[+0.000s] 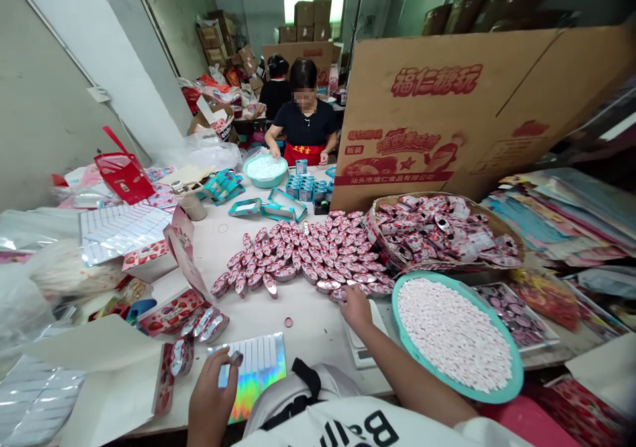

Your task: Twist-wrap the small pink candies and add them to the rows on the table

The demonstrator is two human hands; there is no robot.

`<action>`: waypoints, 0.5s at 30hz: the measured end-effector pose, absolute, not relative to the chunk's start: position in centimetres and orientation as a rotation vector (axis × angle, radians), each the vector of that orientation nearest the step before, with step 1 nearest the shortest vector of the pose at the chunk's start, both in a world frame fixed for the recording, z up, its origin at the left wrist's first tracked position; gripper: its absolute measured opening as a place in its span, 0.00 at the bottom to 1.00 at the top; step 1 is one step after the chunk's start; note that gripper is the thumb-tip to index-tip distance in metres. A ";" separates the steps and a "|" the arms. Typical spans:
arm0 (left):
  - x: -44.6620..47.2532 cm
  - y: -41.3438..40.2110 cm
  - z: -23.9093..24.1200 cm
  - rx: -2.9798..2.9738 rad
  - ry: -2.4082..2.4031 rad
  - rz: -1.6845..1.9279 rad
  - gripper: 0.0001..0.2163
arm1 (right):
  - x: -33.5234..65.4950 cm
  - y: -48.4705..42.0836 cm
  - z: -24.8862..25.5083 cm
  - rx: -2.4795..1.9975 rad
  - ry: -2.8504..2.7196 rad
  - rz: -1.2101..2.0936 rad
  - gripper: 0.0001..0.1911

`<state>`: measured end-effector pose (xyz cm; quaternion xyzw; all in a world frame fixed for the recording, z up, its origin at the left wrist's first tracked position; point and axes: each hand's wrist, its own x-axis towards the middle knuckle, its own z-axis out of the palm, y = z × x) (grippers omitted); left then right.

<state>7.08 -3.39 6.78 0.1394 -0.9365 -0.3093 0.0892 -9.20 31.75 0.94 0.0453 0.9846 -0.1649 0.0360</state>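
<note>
Piece [236, 358] in left hand [211, 397] indistinct

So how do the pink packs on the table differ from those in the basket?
The table packs are lined up in overlapping rows and spread wide, while the basket packs lie heaped loosely, facing any way. The right hand touches the table packs only. Both lots look like the same pink oval packs.
</note>
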 end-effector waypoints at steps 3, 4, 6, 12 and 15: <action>5.6 -1.9 7.2 0.522 -2.735 -1.039 0.14 | -10.9 32.1 0.8 0.011 3.020 -0.286 0.19; 5.3 -1.7 6.9 0.538 -2.738 -1.080 0.14 | -11.1 32.2 0.4 -0.031 3.020 -0.233 0.19; 4.8 -1.7 5.9 0.555 -2.741 -1.172 0.15 | -11.2 32.3 -0.8 -0.143 3.038 -0.175 0.21; 4.0 -1.7 4.0 0.632 -2.679 -1.416 0.17 | -11.5 32.7 -2.8 -0.399 3.086 -0.169 0.26; 3.7 -1.3 3.6 0.656 -2.689 -1.340 0.18 | -11.6 33.2 -2.8 -0.328 3.097 -0.231 0.29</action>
